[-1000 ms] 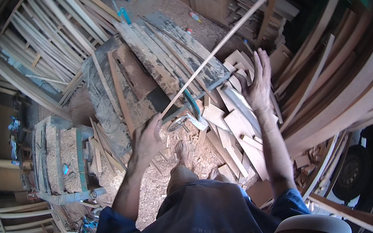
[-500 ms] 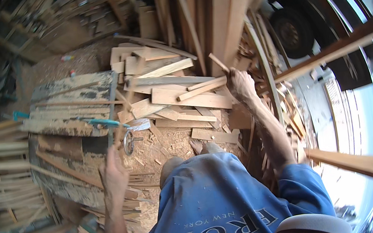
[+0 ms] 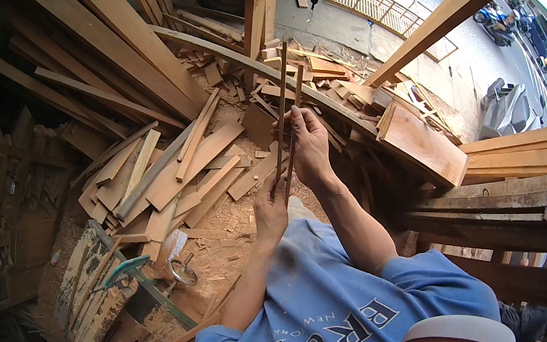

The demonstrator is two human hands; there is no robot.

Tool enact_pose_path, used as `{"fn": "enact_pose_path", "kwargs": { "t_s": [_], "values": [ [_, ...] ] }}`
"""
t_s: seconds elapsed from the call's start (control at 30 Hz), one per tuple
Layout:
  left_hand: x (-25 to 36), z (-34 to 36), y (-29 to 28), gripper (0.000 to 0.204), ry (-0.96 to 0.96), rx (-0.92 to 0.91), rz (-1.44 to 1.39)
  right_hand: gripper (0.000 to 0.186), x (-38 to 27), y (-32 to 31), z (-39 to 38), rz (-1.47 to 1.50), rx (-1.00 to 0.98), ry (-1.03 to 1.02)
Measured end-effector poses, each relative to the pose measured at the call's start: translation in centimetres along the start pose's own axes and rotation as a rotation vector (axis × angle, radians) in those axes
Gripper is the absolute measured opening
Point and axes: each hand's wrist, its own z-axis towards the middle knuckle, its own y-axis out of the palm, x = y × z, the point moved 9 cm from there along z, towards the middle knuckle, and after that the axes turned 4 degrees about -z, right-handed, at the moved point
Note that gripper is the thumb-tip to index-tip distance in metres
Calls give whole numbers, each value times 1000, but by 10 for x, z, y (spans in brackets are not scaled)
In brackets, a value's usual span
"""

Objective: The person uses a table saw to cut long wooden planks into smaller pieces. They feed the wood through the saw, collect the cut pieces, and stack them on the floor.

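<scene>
In front of my chest I hold two thin wooden strips, nearly upright and side by side with a narrow gap between them. My left hand is closed around their lower ends. Higher up, my right hand grips them, with thumb and fingers bent around the wood. Beyond my hands lies a loose pile of flat offcut boards. To the left stands a worn workbench bearing a teal clamp-like tool and strips of wood. A metal handwheel sits at its side.
Tall planks lean at the far left. A long beam crosses beyond my hands, with scrap wood behind it. On the right are a reddish-brown wooden block and stacked timber. A road and a parked motorbike lie outside.
The view has swung to the right. My hands, far apart before, have come together in front of me, both on the strips. My right hand has drawn back from beside the board pile.
</scene>
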Motion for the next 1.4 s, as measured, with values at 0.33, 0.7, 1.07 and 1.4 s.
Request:
{"fn": "enact_pose_path", "kwargs": {
  "t_s": [0.33,0.7,1.07,1.4],
  "values": [
    [-69,21,100,44,-270,-174,129,30,10,-118,-7,-457,-169,250],
    [-198,-17,53,49,-537,-12,668,27,-94,-495,238,-1986,176,-105],
    [-304,-236,3,33,-1031,810,506,40,108,-432,297,-1803,-548,-32],
    [-353,-313,46,34,-989,1385,149,46,344,-127,-38,-1171,-1761,436]
  ]
}}
